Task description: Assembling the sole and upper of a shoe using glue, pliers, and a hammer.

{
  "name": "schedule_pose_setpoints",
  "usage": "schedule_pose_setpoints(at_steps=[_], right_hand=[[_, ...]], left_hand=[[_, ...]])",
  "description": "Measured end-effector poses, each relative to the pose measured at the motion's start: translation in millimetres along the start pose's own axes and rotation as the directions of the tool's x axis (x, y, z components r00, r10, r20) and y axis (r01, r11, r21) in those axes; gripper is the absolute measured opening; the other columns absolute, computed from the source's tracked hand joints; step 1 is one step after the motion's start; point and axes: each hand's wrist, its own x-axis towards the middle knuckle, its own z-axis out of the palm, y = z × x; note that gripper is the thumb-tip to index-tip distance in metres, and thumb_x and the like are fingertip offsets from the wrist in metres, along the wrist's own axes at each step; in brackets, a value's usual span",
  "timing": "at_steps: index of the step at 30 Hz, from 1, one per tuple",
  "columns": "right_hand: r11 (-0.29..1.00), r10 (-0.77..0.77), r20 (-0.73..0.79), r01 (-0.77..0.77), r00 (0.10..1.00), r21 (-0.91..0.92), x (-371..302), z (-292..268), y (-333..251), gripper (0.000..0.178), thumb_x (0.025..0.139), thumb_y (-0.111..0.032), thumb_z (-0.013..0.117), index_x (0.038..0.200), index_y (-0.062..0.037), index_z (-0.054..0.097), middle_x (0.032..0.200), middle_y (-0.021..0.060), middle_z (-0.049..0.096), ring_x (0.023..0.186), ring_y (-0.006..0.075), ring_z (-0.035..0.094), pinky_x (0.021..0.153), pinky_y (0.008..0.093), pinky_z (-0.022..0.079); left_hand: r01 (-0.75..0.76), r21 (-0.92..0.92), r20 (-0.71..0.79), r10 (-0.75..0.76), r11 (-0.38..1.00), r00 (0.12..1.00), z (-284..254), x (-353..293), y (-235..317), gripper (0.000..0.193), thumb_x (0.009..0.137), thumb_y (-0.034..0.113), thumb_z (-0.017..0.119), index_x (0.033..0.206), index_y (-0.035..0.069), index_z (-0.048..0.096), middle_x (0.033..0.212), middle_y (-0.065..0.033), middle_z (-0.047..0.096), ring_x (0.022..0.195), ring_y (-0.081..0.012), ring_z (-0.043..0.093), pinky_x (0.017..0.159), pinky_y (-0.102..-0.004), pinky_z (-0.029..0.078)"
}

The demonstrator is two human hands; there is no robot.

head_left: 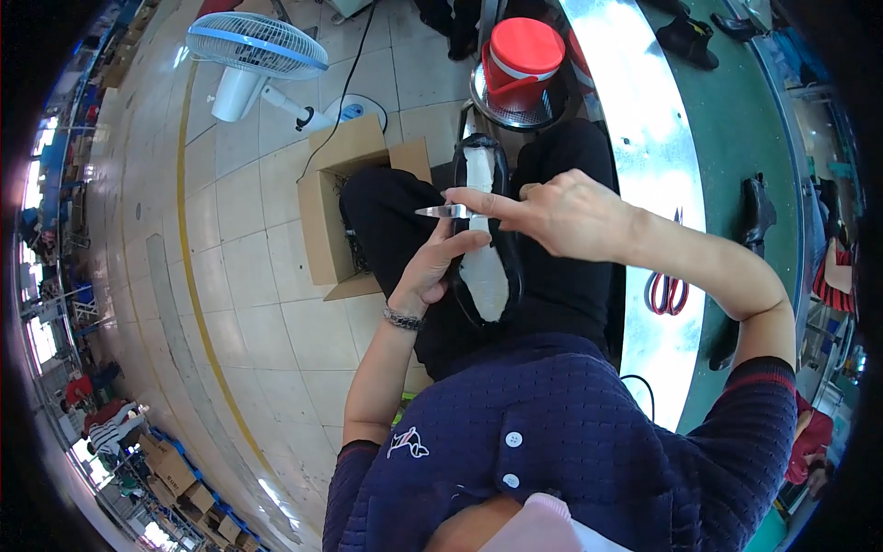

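Black shoe with white insole (485,267) lies sole-down on lap, toe pointing away. Left hand (432,267) cups its left side, grip closed around upper. Right hand (561,213) pinches small metal snips (446,212), blades at shoe's left rim. Step judged: trimming along rim edge; next cut needs steady shoe, blade tip clear of left thumb. Open room: cardboard box (336,198) at left knee, steel counter (644,166) close right.

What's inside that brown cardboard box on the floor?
The cardboard box stands open beside the person's knee. Dark tangled scraps show inside near its right wall. The box walls and the leg hide the rest.
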Motion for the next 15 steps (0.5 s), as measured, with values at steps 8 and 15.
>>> schedule_pose_setpoints(at_steps=[8,15], right_hand=[[0.988,0.084,0.012,-0.085,0.996,0.131,-18,1,-4,0.062,0.095,-0.025,0.056,0.15,-0.0228,0.028,0.058,0.0098,0.061,0.048,0.0264,0.062,0.049,0.0359,0.052],[0.989,-0.072,-0.03,0.067,0.997,-0.134,-48,-2,-21,0.057,0.091,-0.012,0.052,0.144,-0.0313,0.039,0.09,0.0198,0.065,0.073,0.0259,0.067,0.057,0.0304,0.053]], left_hand=[[-0.086,0.057,0.134,0.077,0.995,0.988,-6,-3,-20,0.089,0.086,0.025,0.072,0.154,0.019,0.015,0.137,-0.006,0.044,0.124,-0.018,0.044,0.105,-0.0353,0.037],[-0.086,-0.447,0.039,0.116,0.89,0.993,-1,-17,-69,0.086,0.092,0.07,0.029,0.141,0.001,0.039,0.136,-0.0159,0.052,0.124,-0.0274,0.052,0.106,-0.043,0.04]])
